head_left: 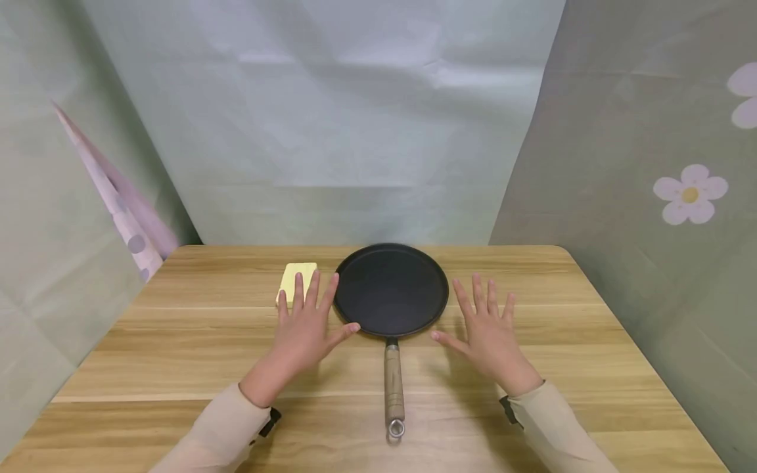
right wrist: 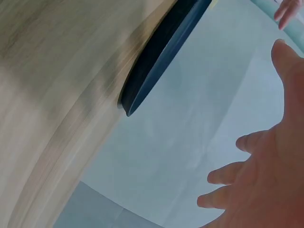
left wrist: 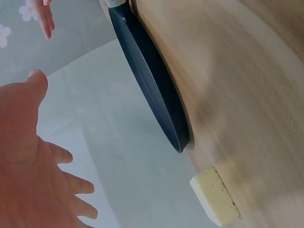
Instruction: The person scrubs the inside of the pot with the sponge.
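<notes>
A flat black round pan (head_left: 390, 289) lies in the middle of the wooden table (head_left: 195, 355), its wooden handle (head_left: 393, 384) pointing toward me with a metal ring at the end. My left hand (head_left: 304, 322) hovers with spread straight fingers just left of the pan, thumb near its rim, holding nothing. A yellow sponge (head_left: 298, 279) lies partly behind its fingertips. My right hand (head_left: 487, 328) is spread the same way to the right of the pan, apart from it. The left wrist view shows the pan's edge (left wrist: 156, 85), the sponge (left wrist: 216, 197) and the left hand (left wrist: 33, 166). The right wrist view shows the pan rim (right wrist: 156, 57) and the right hand (right wrist: 266, 156).
Pale green cloth (head_left: 355, 118) walls the table on three sides; the right panel carries white flowers (head_left: 690, 194). A pink dotted strip (head_left: 118, 197) hangs at the left. Bare tabletop lies left, right and in front of the pan.
</notes>
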Motion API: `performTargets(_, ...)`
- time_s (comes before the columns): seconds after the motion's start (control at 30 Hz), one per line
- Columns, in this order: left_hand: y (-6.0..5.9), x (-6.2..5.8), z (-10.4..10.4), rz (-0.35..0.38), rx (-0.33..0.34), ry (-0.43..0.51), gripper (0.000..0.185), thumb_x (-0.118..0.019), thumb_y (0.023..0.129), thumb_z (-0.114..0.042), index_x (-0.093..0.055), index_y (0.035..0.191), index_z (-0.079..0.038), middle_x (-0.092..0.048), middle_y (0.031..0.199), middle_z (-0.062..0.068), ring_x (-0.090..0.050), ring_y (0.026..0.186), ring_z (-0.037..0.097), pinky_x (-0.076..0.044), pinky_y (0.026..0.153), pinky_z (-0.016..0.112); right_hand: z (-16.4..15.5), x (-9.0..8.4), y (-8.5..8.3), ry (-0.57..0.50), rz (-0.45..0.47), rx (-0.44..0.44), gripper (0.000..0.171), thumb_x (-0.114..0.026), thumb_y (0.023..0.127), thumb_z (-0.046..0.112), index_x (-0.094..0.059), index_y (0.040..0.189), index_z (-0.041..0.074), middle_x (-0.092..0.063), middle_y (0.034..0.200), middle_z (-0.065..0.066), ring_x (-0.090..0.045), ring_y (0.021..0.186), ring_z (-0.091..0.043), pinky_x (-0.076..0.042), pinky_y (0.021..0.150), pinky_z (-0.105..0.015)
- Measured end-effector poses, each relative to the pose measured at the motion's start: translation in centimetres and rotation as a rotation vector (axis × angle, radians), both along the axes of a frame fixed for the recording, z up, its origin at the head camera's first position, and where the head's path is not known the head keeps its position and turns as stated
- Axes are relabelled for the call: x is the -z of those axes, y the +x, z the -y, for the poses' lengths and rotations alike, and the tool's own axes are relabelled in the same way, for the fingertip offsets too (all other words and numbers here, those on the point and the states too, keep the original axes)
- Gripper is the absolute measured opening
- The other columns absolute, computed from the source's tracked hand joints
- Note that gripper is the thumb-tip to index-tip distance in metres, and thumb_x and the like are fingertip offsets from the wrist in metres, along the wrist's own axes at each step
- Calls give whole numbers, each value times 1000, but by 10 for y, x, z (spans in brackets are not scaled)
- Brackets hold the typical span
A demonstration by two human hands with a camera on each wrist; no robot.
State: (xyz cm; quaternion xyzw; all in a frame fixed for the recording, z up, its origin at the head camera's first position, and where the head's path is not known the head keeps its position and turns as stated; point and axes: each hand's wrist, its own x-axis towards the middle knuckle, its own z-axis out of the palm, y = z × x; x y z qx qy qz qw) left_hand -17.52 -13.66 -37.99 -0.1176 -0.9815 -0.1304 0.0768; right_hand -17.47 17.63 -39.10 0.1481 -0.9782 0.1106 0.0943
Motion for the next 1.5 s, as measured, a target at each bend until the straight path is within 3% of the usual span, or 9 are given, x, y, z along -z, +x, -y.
performTargets(0.27,-3,-8,4,-87,10,8,88,-59,88,-57,-22,154,-14,-17,156,24,-4,143,48,-8,109,67,3,-1,-3,-58,-53,-28,100,-55,83,68,-10,156,17,-1,159,-21,1,143,-45,4,109,-67)
performTargets(0.6,-7,-17,10,-104,17,7,79,-61,92,-45,-26,153,-10,-23,153,27,-11,141,50,-11,109,67,7,-2,-2,-148,-110,-81,97,-60,85,61,-9,156,20,-16,157,-23,-13,143,-44,-8,111,-63)
performTargets(0.9,-15,-23,20,-147,16,87,69,-63,92,-31,-34,147,0,-30,149,30,-19,139,50,-19,109,63,17,-4,2,-284,-106,-138,90,-62,89,51,-11,156,20,-24,155,-20,-22,142,-37,-19,112,-58)
performTargets(1.03,-21,-22,26,-231,19,156,64,-66,90,-22,-40,141,7,-43,139,31,-36,130,50,-29,104,62,21,-3,4,-371,-49,-161,83,-58,92,49,-13,156,20,-24,156,-15,-25,142,-35,-26,110,-56)
performTargets(1.13,-25,-21,31,-253,5,239,60,-67,88,-17,-44,137,9,-49,133,31,-45,123,48,-34,100,62,25,-2,6,-462,37,-179,79,-55,94,49,-13,155,22,-23,157,-11,-23,143,-32,-26,111,-54)
performTargets(1.23,-29,-21,36,-221,-17,314,58,-66,88,-15,-45,135,10,-49,132,32,-45,122,48,-34,100,61,27,-3,8,-540,110,-185,76,-54,95,49,-15,155,22,-22,158,-10,-23,143,-32,-25,110,-55)
performTargets(1.5,-42,-23,47,-104,-67,449,59,-60,92,-14,-37,140,11,-41,139,33,-35,130,47,-29,108,56,35,0,10,-769,248,-199,67,-58,97,32,-25,152,12,-36,149,-21,-38,135,-39,-34,106,-53)
